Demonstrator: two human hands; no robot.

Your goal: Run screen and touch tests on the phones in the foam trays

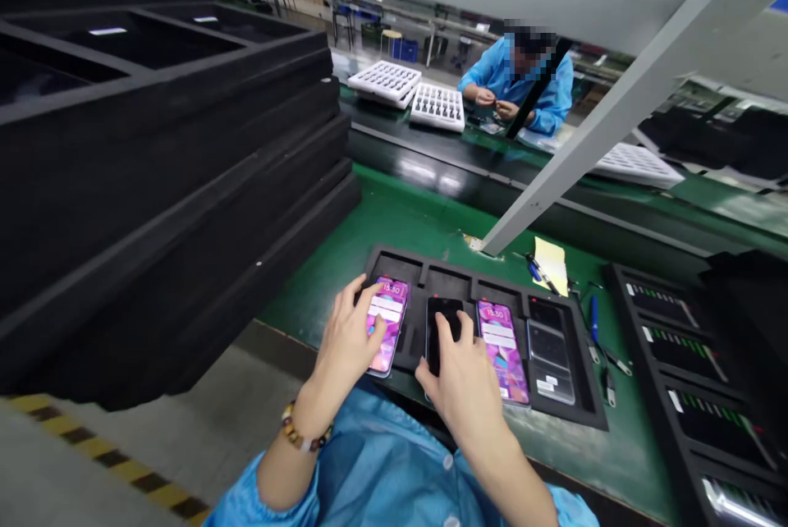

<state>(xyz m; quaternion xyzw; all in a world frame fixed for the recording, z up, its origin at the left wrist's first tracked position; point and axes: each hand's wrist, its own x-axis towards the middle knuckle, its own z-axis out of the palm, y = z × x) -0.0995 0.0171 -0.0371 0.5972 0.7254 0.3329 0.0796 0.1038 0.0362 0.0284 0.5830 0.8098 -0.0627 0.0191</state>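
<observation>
My left hand (pixel 345 338) rests on a phone (pixel 394 313) with a lit purple screen reading 15:30. Its fingers are apart, the fingertips along the upper left edge and the thumb over the screen. My right hand (pixel 466 383) lies over a phone with a dark screen (pixel 444 309), fingers spread on the glass and thumb near its left edge. Just right of that hand is another lit purple phone (pixel 505 346). Farther right, a phone showing its shiny grey back (pixel 550 355) sits in a slot of the black foam tray (pixel 588 391) beneath these phones.
Stacked black foam trays (pixel 185 182) rise on the left. A grey post (pixel 554 174) stands behind the tray. Pens (pixel 537 271), yellow paper (pixel 551 260) and cables (pixel 608 383) lie right, beside another filled tray (pixel 683 363). Across the line, a person in blue (pixel 557 104) works near white trays (pixel 437 104).
</observation>
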